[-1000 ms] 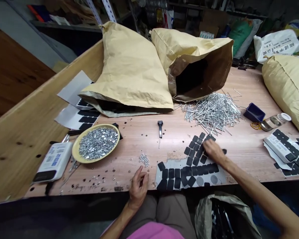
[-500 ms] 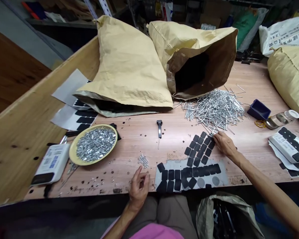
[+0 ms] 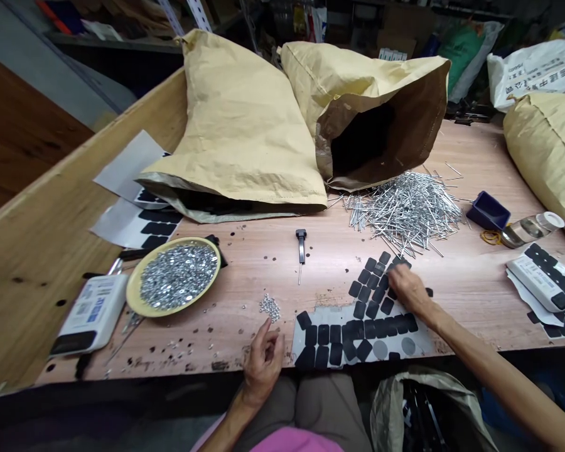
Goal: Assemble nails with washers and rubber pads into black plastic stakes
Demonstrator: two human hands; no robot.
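Note:
My right hand (image 3: 407, 287) lies palm down on a cluster of black pads (image 3: 374, 289), fingers curled together over them; what it grips is hidden. The pads run onto a grey backing sheet (image 3: 419, 342) at the table's front edge. My left hand (image 3: 263, 358) rests at that edge with fingers pinched together, just below a small heap of silver washers (image 3: 270, 306). A pile of long silver nails (image 3: 405, 210) lies beyond my right hand. A small black-handled tool (image 3: 301, 242) sits mid-table.
A yellow dish of silver washers (image 3: 176, 275) and a white box (image 3: 91, 312) stand at the left. Two big paper sacks (image 3: 245, 125) lie at the back, a third sack (image 3: 548, 150) at right. A blue tray (image 3: 487, 212), a jar (image 3: 530, 227) and more pad sheets (image 3: 546, 279) lie at right.
My right hand reached up to the edge of the nail pile, then drew back down onto the black pads. My left hand stayed near the washer heap.

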